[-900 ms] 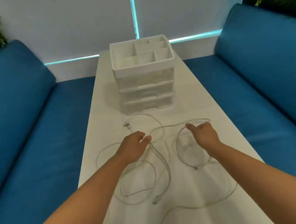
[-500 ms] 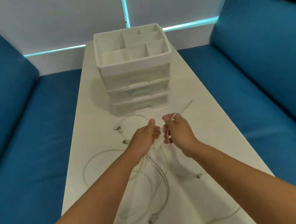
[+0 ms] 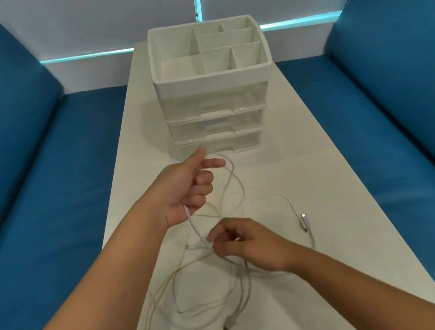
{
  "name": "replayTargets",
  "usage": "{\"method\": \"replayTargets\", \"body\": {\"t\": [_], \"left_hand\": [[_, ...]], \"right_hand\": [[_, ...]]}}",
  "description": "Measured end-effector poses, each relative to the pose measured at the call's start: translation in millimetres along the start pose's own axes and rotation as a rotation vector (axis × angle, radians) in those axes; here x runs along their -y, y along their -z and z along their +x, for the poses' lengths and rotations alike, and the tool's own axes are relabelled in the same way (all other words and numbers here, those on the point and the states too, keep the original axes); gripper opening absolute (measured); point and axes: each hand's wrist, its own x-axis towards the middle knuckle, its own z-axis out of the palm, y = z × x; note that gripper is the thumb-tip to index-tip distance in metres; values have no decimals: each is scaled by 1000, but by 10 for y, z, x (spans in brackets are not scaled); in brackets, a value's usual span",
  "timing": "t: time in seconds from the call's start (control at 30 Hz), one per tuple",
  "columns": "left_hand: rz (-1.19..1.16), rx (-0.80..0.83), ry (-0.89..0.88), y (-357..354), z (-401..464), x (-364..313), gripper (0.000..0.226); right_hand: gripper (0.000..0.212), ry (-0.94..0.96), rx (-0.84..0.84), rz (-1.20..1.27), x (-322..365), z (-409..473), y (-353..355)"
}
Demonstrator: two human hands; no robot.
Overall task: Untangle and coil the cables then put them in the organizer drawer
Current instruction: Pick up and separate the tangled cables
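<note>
Several tangled white cables (image 3: pixel 236 295) lie looped on the white table (image 3: pixel 323 178). My left hand (image 3: pixel 186 188) is raised above the table and grips one white cable (image 3: pixel 195 228), which loops up over its fingers and runs down to my right hand (image 3: pixel 244 240). The right hand pinches that same cable low over the tangle. A white organizer (image 3: pixel 212 79) with three clear drawers, all pushed in, stands just beyond my left hand. Cable plugs lie at the right (image 3: pixel 304 222) and near the front (image 3: pixel 230 322).
Blue sofa cushions (image 3: pixel 30 161) flank the narrow table on both sides. The organizer's top tray (image 3: pixel 223 50) has several open compartments. A white wall with a lit strip runs behind. Green leaves show in the top corners.
My hands, close together before, have parted: the left rose toward the organizer, the right dropped toward me, stretching a cable between them. The view moved closer to the organizer.
</note>
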Motion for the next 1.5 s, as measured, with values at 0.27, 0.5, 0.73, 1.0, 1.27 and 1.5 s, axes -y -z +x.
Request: {"method": "replayTargets", "body": {"t": [0.27,0.5,0.73,1.0,1.27,1.5], "left_hand": [[-32,-17,-202,228,-513,-8,48],[-63,-54,-281,240,-740,28,37],[6,-151,-369,202,-748,214,32],[-242,-100,-348,119,-696,384,30],[22,-138,-417,-31,-833,549,33],[20,-188,-444,-231,-863,611,34]], "right_hand": [[41,-334,-631,-536,-137,666,562],[22,-481,-501,-799,-120,923,465],[27,-395,-591,322,220,769,568],[21,-44,-595,432,1189,96,265],[23,49,-385,260,1286,-194,-166],[16,178,-445,17,1136,-83,-194]]}}
